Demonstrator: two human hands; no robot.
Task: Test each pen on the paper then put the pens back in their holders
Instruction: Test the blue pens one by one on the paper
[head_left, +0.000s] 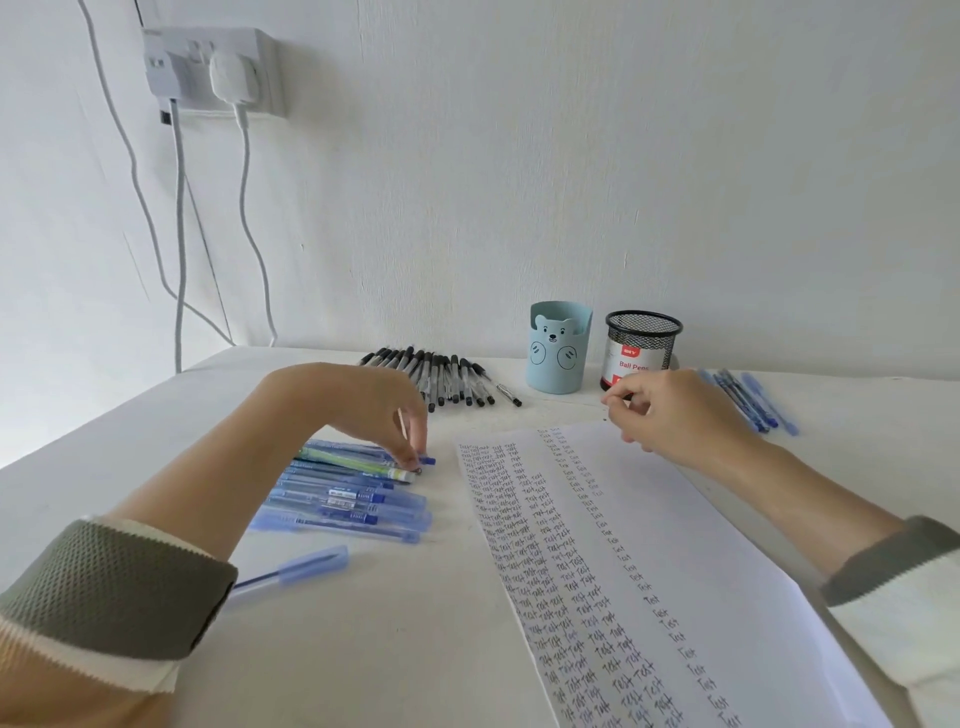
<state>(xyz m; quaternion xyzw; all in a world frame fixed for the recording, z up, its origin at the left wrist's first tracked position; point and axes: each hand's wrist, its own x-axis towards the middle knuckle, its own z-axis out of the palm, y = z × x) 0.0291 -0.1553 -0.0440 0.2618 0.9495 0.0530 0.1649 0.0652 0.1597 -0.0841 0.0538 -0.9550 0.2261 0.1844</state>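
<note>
Blue pens (343, 501) are lying piled under the arched left hand (363, 405) — its fingertips (407, 456) are pinching the farthest pen (428, 460) — while the right hand (670, 410) is hovering above the paper (675, 545), fingers loosely curled.

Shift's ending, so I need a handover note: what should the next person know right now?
Left hand pinches a pen in the blue pile; right hand hovers, curled, hold unclear. Paper is covered in test words. Black pens and more blue pens lie loose. No pen shows in the bear holder or mesh holder: all to return.
</note>
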